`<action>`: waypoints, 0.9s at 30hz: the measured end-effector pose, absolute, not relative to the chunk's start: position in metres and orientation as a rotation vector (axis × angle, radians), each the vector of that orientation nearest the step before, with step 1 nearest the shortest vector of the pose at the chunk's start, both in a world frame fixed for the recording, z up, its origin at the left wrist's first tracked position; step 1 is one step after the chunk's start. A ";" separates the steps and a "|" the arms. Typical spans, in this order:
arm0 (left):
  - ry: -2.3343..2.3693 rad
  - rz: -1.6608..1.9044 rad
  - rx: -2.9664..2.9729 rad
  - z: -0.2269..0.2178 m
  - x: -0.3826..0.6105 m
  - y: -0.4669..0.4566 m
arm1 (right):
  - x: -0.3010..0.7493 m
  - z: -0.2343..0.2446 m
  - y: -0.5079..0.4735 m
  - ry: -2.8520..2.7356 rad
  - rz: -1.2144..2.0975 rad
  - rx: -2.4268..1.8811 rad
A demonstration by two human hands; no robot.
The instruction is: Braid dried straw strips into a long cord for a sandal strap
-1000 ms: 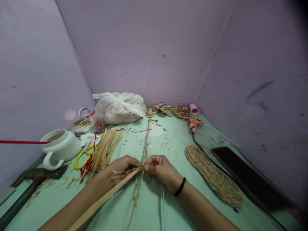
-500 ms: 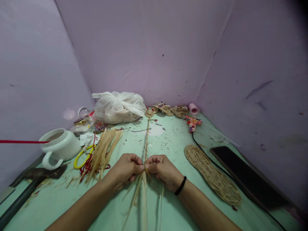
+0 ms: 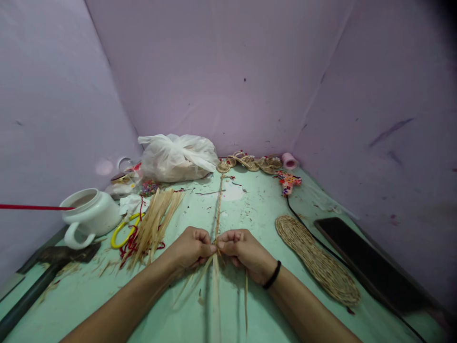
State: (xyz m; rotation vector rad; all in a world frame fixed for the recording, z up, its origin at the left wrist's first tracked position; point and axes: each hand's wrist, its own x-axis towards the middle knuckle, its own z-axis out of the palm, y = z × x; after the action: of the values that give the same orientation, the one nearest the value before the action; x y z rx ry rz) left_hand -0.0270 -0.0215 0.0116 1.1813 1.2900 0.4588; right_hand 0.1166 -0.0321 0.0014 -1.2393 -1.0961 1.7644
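A thin braided straw cord (image 3: 219, 205) runs from the back of the green table straight toward me. At its near end my left hand (image 3: 195, 247) and my right hand (image 3: 240, 248) meet, thumbs and fingertips pinched on the straw strands. Loose pale strands (image 3: 216, 300) hang down from between the hands toward the front. One thin strand dangles beneath my right hand, and others trail below the left. The exact crossing of strands is hidden by my fingertips. A black band circles my right wrist.
On the left are a bundle of straw (image 3: 157, 219), yellow-handled scissors (image 3: 123, 231), a white pot (image 3: 91, 209) and a hammer (image 3: 46, 276). A woven sole (image 3: 317, 257), a phone-like black slab (image 3: 371, 262) and a beaded glue gun (image 3: 287, 183) lie right. Behind stands a white plastic bag (image 3: 178, 159).
Both hands stay pinched at the cord's end with small finger movements. The loose strands have swung, the one under my right hand shifting right. The view has moved slightly.
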 end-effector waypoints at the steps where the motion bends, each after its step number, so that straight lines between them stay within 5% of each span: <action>1: 1.286 0.459 1.210 0.011 -0.027 -0.022 | 0.117 0.002 -0.032 -1.095 1.773 -1.228; 27: 1.203 0.392 1.163 0.015 -0.033 -0.018 | 0.119 -0.002 -0.030 -1.124 1.796 -1.252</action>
State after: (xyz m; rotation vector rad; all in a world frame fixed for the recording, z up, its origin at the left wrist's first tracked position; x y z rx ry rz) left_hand -0.0327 -0.0176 0.0148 1.1633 1.2031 0.3916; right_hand 0.1188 -0.0297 -0.0017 -1.2518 -1.1235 1.7965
